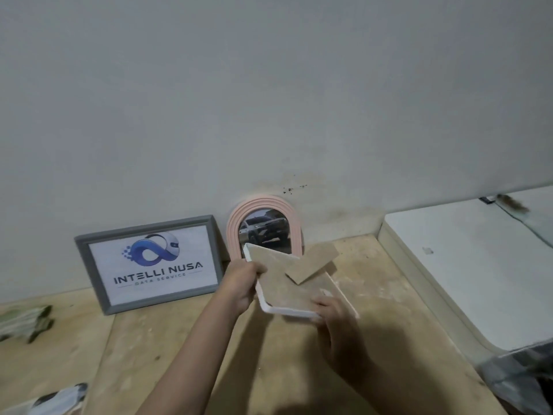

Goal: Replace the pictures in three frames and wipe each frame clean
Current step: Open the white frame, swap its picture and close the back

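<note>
We held the white frame back-up above the bench, near its back edge. Left hand gripped the left side; right hand gripped the near corner. It looked light, stiff, glass likely fragile; edges seemed safest.

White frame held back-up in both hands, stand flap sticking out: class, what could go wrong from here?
1. The white frame is in the air, gripped only at its edges by the left hand and right hand; it might slip.
2. Its far corner sits close in front of the pink arched frame leaning on the wall; a swing could topple that.
3. The raised stand flap could catch or bend.
</note>
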